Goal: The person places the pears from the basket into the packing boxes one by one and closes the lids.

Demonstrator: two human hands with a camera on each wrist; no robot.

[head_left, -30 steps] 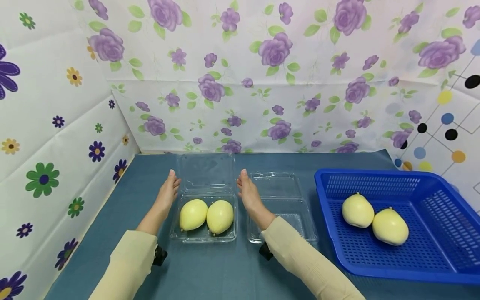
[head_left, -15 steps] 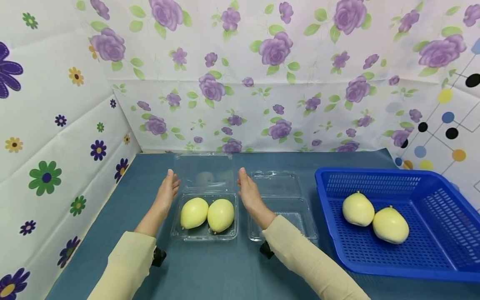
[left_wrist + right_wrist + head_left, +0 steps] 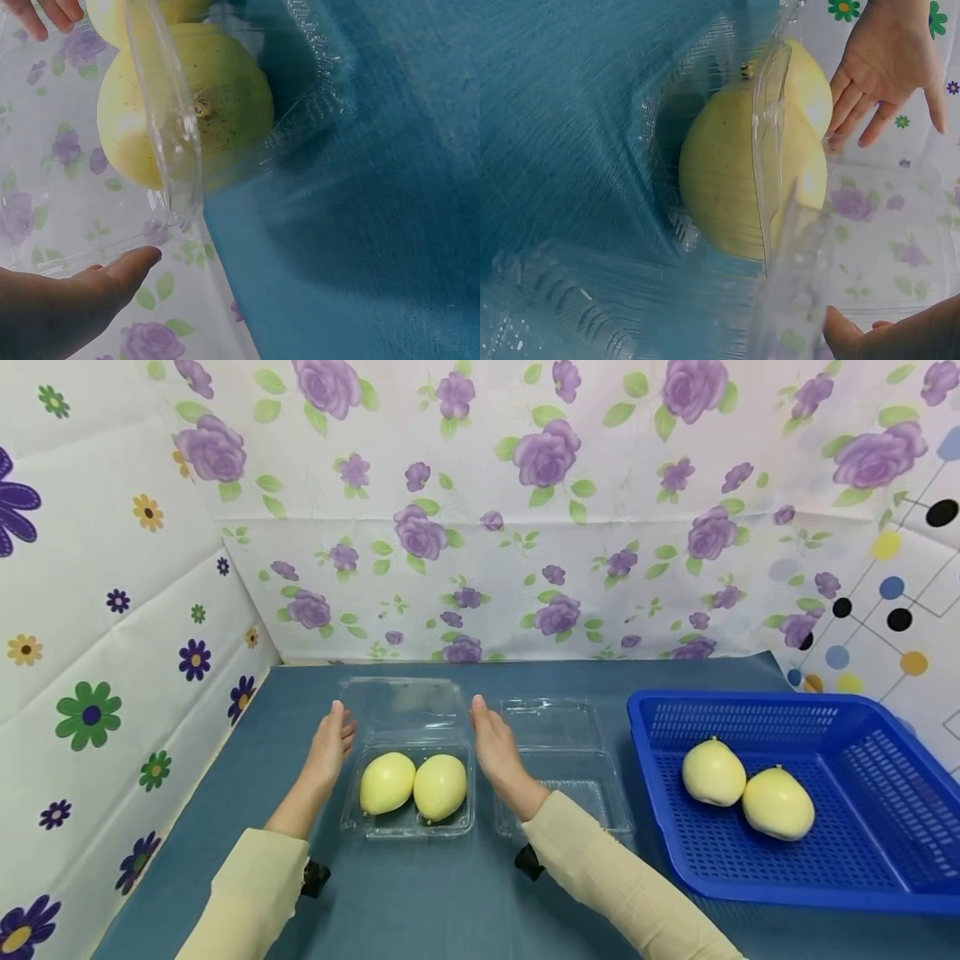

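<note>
A clear plastic clamshell box (image 3: 408,833) sits on the table with its lid (image 3: 405,703) raised at the back. Inside lie two pale yellow, melon-like fruits (image 3: 387,783), side by side. To the box's left, my left hand (image 3: 328,747) is held upright, fingers straight and palm facing inward. My right hand (image 3: 497,752) mirrors it on the other side, above the gap before a second clear clamshell box (image 3: 555,760), whose lid is also open. In the right wrist view, the left palm (image 3: 892,56) shows flat with spread fingers. Both hands hold nothing.
On the right stands a blue perforated plastic basket (image 3: 825,889) holding two more yellow fruits (image 3: 714,772). A blue-grey cloth (image 3: 420,910) covers the table. Flower-printed sheets (image 3: 525,552) rise behind and at the left; my right forearm crosses the second box's front corner.
The lid of the box with fruit has shifted, its far edge now lower and slightly further left in the head view. Both hands stay nearly still, and the fruits have not moved.
</note>
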